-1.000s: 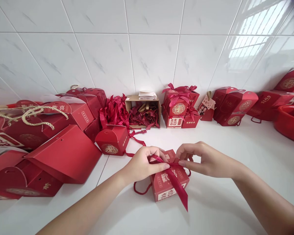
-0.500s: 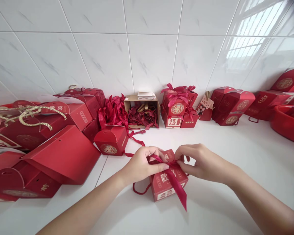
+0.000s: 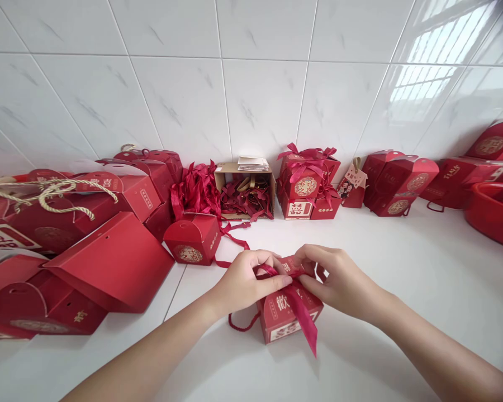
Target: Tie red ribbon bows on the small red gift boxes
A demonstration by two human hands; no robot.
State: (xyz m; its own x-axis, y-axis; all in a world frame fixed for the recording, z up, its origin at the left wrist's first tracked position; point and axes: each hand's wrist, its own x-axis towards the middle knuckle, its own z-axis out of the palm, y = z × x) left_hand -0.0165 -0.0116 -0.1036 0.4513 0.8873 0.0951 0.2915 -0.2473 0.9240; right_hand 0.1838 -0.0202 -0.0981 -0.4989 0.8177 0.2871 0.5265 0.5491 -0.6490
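A small red gift box (image 3: 272, 318) with pale printed characters stands on the white surface in front of me. Across its top runs a dark red satin ribbon (image 3: 304, 318), one tail hanging down over the near side. My left hand (image 3: 254, 279) pinches a loop of this ribbon between thumb and fingers at the box's left. On the other side my right hand (image 3: 329, 273) is closed on the ribbon near its crossing; the fingertips partly hide the knot area. A twisted red cord handle (image 3: 243, 326) curls out from the box's left side.
Red boxes and bags (image 3: 109, 262) crowd the left. Behind the hands are a small closed box (image 3: 191, 239), a heap of ribbon (image 3: 197, 190) and a carton (image 3: 272, 192) of dark red tags. Ribbon-tied boxes (image 3: 305, 178) stack by the tiled wall; a red basin (image 3: 490, 215) sits far right.
My right hand has moved slightly left, closer to the ribbon's crossing, with its fingers drawn tighter together. My left hand keeps its pinch, and the view has shifted a little.
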